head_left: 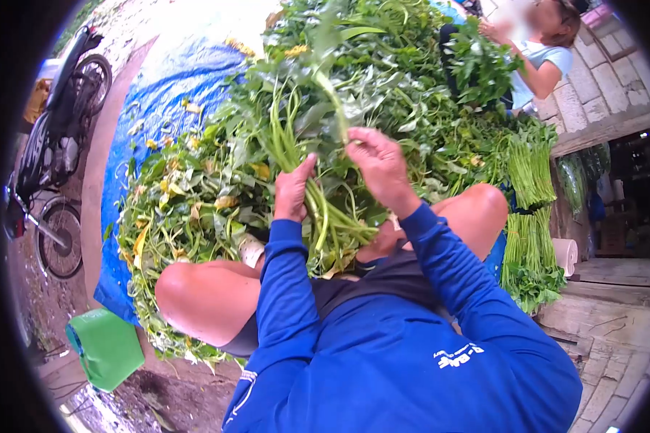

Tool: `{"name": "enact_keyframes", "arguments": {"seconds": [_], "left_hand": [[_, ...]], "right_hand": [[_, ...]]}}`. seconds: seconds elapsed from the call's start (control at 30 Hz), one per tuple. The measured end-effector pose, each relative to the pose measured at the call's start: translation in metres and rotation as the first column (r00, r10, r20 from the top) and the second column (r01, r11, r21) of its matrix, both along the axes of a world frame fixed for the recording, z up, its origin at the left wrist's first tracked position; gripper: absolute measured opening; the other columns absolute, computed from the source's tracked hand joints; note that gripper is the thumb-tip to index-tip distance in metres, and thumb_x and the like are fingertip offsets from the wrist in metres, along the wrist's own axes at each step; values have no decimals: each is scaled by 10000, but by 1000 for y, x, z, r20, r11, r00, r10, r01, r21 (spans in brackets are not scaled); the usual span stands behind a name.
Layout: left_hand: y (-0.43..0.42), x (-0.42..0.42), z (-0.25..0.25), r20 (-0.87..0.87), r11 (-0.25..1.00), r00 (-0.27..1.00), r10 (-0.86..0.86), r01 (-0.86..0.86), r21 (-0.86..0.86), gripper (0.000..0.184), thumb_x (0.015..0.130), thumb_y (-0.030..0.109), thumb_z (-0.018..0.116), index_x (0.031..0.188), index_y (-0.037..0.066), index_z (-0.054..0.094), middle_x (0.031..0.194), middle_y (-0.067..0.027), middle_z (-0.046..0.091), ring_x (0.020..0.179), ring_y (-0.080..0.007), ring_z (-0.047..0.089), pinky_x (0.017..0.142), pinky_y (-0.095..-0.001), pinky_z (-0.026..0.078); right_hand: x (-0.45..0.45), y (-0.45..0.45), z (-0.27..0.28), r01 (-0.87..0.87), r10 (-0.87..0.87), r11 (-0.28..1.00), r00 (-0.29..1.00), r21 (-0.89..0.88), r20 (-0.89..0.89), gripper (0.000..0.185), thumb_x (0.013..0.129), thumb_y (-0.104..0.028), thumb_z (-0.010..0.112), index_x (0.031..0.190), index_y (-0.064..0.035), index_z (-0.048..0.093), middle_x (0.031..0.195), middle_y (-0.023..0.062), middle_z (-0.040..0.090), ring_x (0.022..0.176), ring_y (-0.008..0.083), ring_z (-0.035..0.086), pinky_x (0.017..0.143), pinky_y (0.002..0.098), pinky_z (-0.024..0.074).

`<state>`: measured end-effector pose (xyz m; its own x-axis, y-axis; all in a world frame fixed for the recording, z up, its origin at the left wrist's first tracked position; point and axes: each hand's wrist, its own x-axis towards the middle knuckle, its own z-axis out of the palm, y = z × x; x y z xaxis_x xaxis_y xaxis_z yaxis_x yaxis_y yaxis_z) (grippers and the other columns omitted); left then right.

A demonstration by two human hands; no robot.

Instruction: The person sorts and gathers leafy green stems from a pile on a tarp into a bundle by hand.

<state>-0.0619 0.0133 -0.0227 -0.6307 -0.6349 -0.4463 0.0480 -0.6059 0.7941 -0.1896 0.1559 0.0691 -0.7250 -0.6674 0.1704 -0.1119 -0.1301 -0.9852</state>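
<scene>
My left hand is wrapped round a bunch of long green leafy stems, their leaves pointing away from me and their cut ends toward my lap. To its right, my right hand pinches a single pale green stem between thumb and fingers. The upper part of that stem is smeared by motion. Around and beyond both hands spreads a big heap of loose leafy greens, with wilted and yellow leaves mixed in on the left.
The heap lies on a blue tarp. Tied bundles of stems are stacked at the right. Another person sits at the upper right with a bunch of greens. A motorcycle stands at the left, a green plastic container at the lower left.
</scene>
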Motion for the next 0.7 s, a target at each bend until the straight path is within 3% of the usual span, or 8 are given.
{"name": "enact_keyframes", "arguments": {"seconds": [0.1, 0.13, 0.2, 0.27, 0.3, 0.43, 0.57, 0.7], "left_hand": [[1, -2, -16, -52, 995, 999, 13, -8, 98, 401, 953, 455, 839, 1048, 87, 710, 784, -9, 684, 624, -134, 660, 553, -298, 538], [3, -1, -15, -54, 991, 998, 30, -23, 130, 426, 961, 482, 822, 1105, 98, 705, 800, -14, 689, 632, -136, 663, 566, -304, 551], [3, 5, -23, -39, 989, 998, 49, -43, 145, 461, 959, 496, 820, 1159, 99, 697, 829, -21, 695, 663, -137, 674, 584, -303, 560], [3, 7, -39, -52, 985, 996, 73, -64, 162, 485, 953, 510, 820, 1173, 95, 697, 859, -27, 704, 685, -133, 675, 602, -300, 567], [9, 7, -33, -121, 987, 989, 89, -72, 141, 425, 945, 426, 857, 1153, 87, 708, 887, -22, 714, 693, -127, 662, 612, -295, 551], [12, 15, -23, -1, 996, 997, 74, -74, -43, 226, 875, 152, 872, 1030, 63, 734, 873, -2, 710, 694, -117, 635, 625, -284, 508], [0, 23, -17, 109, 992, 991, 77, -65, -112, 233, 847, 145, 866, 1012, 49, 731, 843, -11, 700, 700, -130, 638, 640, -291, 511], [-20, 37, 6, 128, 989, 985, 113, -99, -111, 263, 879, 245, 860, 877, 28, 712, 709, -54, 658, 554, -160, 619, 544, -306, 535]], "right_hand": [[36, 0, -50, -210, 185, 928, 977, 309, 109, 245, 1040, -121, 659, 1251, -27, 740, 982, -33, 710, 791, 37, 593, 692, 230, 511], [43, -3, -57, -144, 124, 928, 989, 344, 78, 257, 1039, -123, 666, 1266, -30, 744, 973, -36, 713, 796, 26, 592, 702, 226, 506], [50, 0, -56, -172, 55, 941, 928, 292, 370, 278, 1005, -108, 674, 1227, 40, 749, 1044, 69, 774, 897, 111, 673, 824, 299, 554], [47, -5, -89, -225, 127, 930, 938, 290, 321, 308, 985, -132, 691, 1215, 66, 743, 1046, 116, 785, 907, 149, 704, 843, 329, 568], [49, -5, -84, -160, 144, 907, 987, 390, 71, 316, 975, -146, 678, 1206, 58, 745, 1062, 194, 785, 942, 230, 746, 870, 371, 573], [58, -9, -87, -194, 252, 898, 962, 396, -101, 285, 955, -153, 657, 1164, -7, 783, 1030, 252, 743, 983, 395, 726, 907, 451, 562], [57, 8, -66, -65, 215, 922, 907, 383, -362, 226, 969, -139, 700, 1123, 3, 787, 950, 178, 729, 904, 341, 721, 834, 412, 570], [46, 51, -26, -126, 281, 897, 903, 423, -326, 184, 960, -132, 681, 1049, -1, 776, 942, 186, 721, 894, 365, 710, 823, 433, 564]]}}
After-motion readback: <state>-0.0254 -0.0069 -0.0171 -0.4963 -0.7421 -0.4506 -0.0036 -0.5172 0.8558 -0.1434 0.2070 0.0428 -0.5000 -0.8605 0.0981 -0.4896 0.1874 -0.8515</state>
